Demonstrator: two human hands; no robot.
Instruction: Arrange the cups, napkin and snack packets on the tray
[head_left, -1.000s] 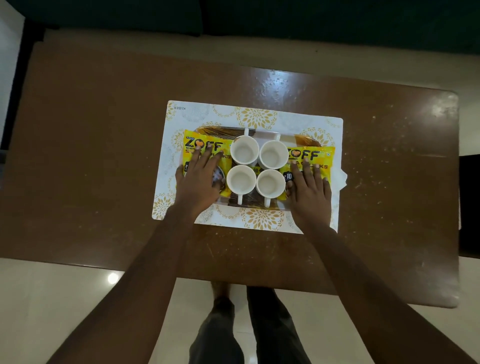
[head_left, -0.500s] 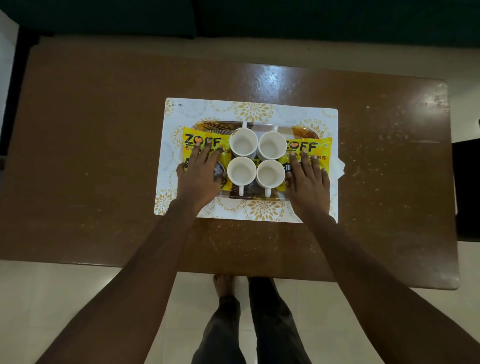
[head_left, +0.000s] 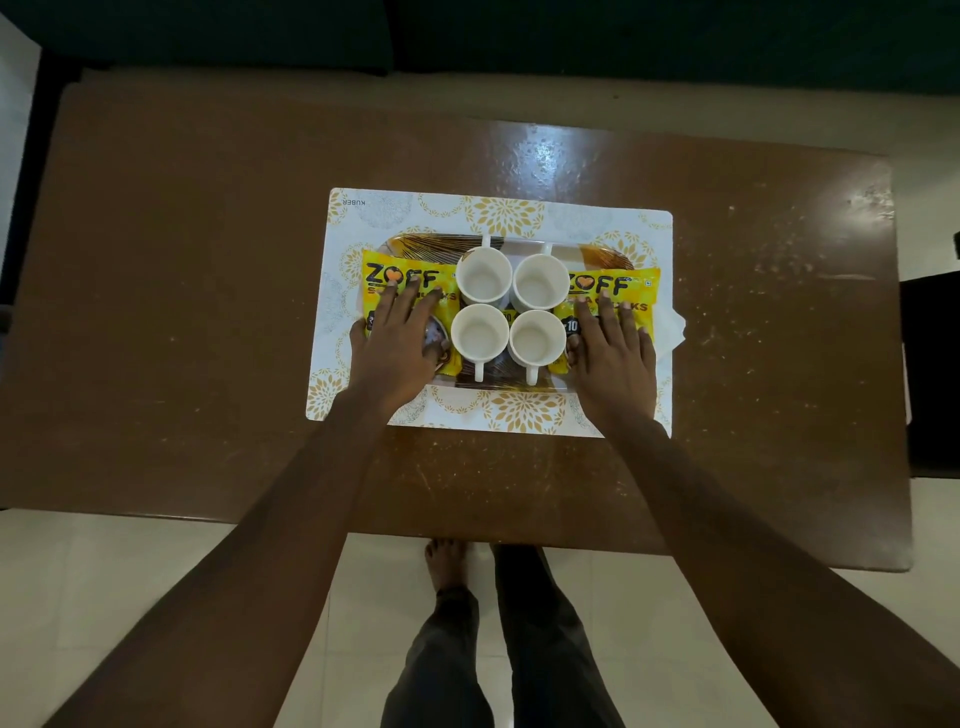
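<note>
Both flat-fingered, grasping nothing: left grip (head_left: 397, 343) presses left packet (head_left: 387, 273), right grip (head_left: 613, 348) presses right packet (head_left: 626, 285) | four cups (head_left: 479, 332) clustered between them on tray (head_left: 431, 242) | napkin (head_left: 673, 327) pokes out beyond right packet | advice: smooth the packets lightly and evenly, avoid nudging the cups

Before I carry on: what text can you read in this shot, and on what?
"ZOFF": left packet.
"ZOFF": right packet, Z partly behind a cup.
"10": right packet, black badge.
"KUBER": placemat corner, upside down.
Second line on both packets: only "KS" reads; left hand and right hand cover the rest.
</note>
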